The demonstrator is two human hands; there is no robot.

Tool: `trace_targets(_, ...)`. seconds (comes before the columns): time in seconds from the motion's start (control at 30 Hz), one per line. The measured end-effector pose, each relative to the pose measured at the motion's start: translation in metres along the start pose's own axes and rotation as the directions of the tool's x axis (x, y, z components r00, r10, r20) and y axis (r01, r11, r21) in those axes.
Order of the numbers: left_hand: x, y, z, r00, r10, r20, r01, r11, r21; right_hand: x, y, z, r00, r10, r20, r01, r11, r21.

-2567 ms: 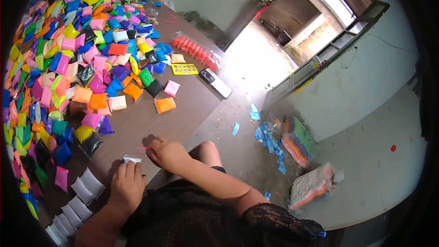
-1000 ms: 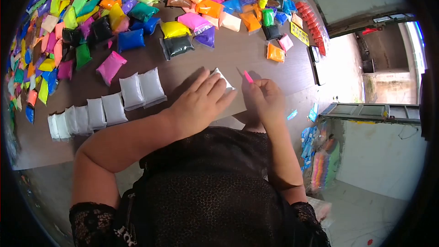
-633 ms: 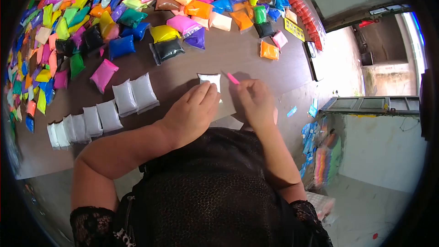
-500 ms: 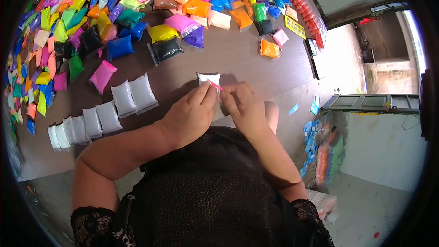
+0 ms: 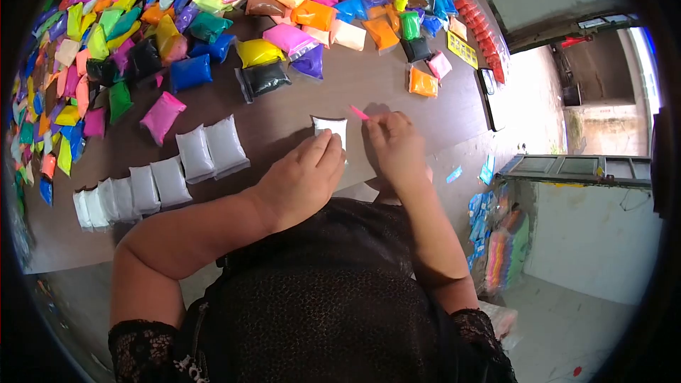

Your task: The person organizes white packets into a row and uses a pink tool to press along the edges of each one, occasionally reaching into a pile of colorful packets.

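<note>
Hands first: left hand [image 5: 301,177] lies flat, fingers pressed down on a small white packet [image 5: 330,126] near the front edge of the brown table [image 5: 284,110], probably to stop it sliding. Right hand [image 5: 394,145] pinches a thin pink stick [image 5: 359,113] just beside the packet's right corner. Off to the left a neat row of white packets [image 5: 172,179] sits apart from the jumble of coloured packets [image 5: 142,35] further back, with a phone [image 5: 489,91] at the far edge and a sunlit doorway [image 5: 603,110] beyond.
</note>
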State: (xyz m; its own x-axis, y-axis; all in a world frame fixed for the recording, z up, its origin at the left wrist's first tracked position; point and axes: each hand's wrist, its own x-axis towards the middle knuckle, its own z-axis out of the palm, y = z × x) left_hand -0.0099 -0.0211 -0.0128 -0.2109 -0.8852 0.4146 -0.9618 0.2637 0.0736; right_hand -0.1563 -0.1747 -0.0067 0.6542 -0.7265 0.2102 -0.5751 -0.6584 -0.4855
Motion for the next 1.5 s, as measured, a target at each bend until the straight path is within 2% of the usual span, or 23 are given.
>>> trace_targets(0.07, 0.001, -0.001, -0.005, 1.0, 0.001, -0.004, -0.001, 1.0, 0.028, 0.002, -0.003, -0.006, 1.0, 0.018, -0.003, -0.017, 0.997, 0.071)
trace_targets(0.17, 0.002, -0.003, -0.01, 0.998, 0.033, 0.045, -0.036, 0.997, 0.068, 0.002, -0.012, -0.012, 0.993, -0.118, -0.004, 0.118, 0.989, 0.093)
trace_targets(0.23, -0.001, 0.003, -0.004, 0.994, -0.001, 0.109, -0.004, 0.999, 0.046, 0.0, -0.022, -0.014, 0.956, -0.294, -0.011, 0.293, 0.95, 0.103)
trace_targets(0.27, -0.002, 0.004, -0.001, 0.994, -0.004, 0.109, -0.001, 0.999, 0.046, 0.0, -0.025, -0.011, 0.955, -0.296, -0.009, 0.295, 0.95, 0.103)
trace_targets(0.33, -0.005, 0.007, 0.004, 0.999, -0.029, -0.016, 0.031, 0.992, 0.123, -0.001, -0.029, -0.006, 0.936, -0.341, 0.087, 0.34, 0.94, 0.021)
trace_targets(0.47, -0.004, 0.004, 0.003, 0.999, 0.009, -0.047, -0.003, 0.992, 0.122, 0.019, -0.025, -0.001, 0.917, -0.381, 0.117, 0.394, 0.91, -0.124)
trace_targets(0.53, -0.002, 0.003, -0.001, 0.999, 0.041, 0.004, -0.042, 0.992, 0.12, 0.032, -0.018, 0.001, 0.956, -0.293, 0.025, 0.293, 0.94, -0.176)
trace_targets(0.57, -0.002, 0.001, -0.001, 0.999, 0.035, -0.004, -0.034, 0.991, 0.127, 0.034, -0.019, -0.002, 0.952, -0.305, 0.025, 0.304, 0.935, -0.18)
trace_targets(0.63, -0.004, 0.003, 0.003, 0.999, 0.029, -0.021, -0.025, 0.989, 0.145, 0.029, -0.022, -0.008, 0.876, -0.47, 0.105, 0.482, 0.852, -0.204)
trace_targets(0.73, -0.004, 0.002, 0.006, 0.996, 0.05, -0.071, -0.042, 0.993, 0.11, 0.02, -0.034, -0.007, 0.858, -0.47, 0.205, 0.501, 0.854, -0.141)
trace_targets(0.87, -0.004, 0.002, 0.004, 0.998, 0.004, -0.058, 0.003, 0.994, 0.113, 0.036, -0.034, -0.007, 0.926, -0.341, 0.161, 0.372, 0.896, -0.243)
trace_targets(1.0, -0.004, 0.002, 0.003, 0.999, 0.046, -0.017, -0.041, 0.978, 0.203, 0.028, -0.045, -0.016, 0.858, -0.439, 0.265, 0.492, 0.851, -0.184)
trace_targets(1.13, -0.004, 0.0, 0.002, 0.999, 0.053, 0.012, -0.054, 0.982, 0.18, 0.038, -0.013, -0.009, 0.939, -0.284, 0.192, 0.331, 0.897, -0.292)
trace_targets(1.2, -0.001, 0.0, -0.002, 1.0, 0.02, -0.01, -0.018, 0.992, 0.129, 0.039, -0.004, -0.008, 0.995, -0.041, 0.092, 0.037, 0.998, 0.05)
trace_targets(1.23, -0.001, 0.0, -0.004, 1.0, -0.015, -0.027, 0.017, 0.997, 0.069, 0.035, 0.0, -0.003, 0.995, -0.041, 0.092, 0.036, 0.998, 0.051)
trace_targets(1.27, 0.0, -0.002, -0.005, 1.0, -0.013, -0.027, 0.015, 0.998, 0.069, 0.027, 0.003, 0.003, 0.982, 0.107, 0.157, -0.163, 0.899, 0.407)
trace_targets(1.3, 0.002, -0.006, -0.006, 0.998, -0.061, 0.0, 0.061, 0.994, -0.09, 0.022, 0.005, 0.005, 0.939, 0.217, 0.267, -0.344, 0.64, 0.687)
trace_targets(1.33, 0.003, -0.01, -0.008, 0.994, -0.104, 0.036, 0.109, 0.963, -0.245, 0.019, 0.007, 0.005, 0.938, 0.222, 0.265, -0.345, 0.638, 0.688)
trace_targets(1.37, 0.004, -0.013, -0.011, 0.986, -0.164, -0.018, 0.148, 0.927, -0.344, 0.016, 0.008, 0.003, 0.897, 0.334, 0.288, -0.435, 0.558, 0.706)
trace_targets(1.4, 0.006, -0.013, -0.009, 0.987, -0.157, -0.015, 0.143, 0.928, -0.345, 0.014, 0.01, 0.001, 0.842, 0.439, 0.314, -0.512, 0.466, 0.722)
trace_targets(1.43, 0.008, -0.012, -0.005, 0.94, -0.334, -0.068, 0.224, 0.757, -0.614, 0.013, 0.019, 0.007, 0.838, 0.45, 0.309, -0.479, 0.334, 0.812)
trace_targets(1.47, 0.009, -0.012, -0.003, 0.861, -0.506, -0.059, 0.24, 0.506, -0.829, 0.013, 0.02, 0.006, 0.835, 0.458, 0.304, -0.477, 0.329, 0.815)
trace_targets(1.5, 0.009, -0.013, -0.005, 0.841, -0.535, 0.084, 0.332, 0.387, -0.86, 0.013, 0.021, 0.006, 0.844, 0.445, 0.299, -0.455, 0.297, 0.84)
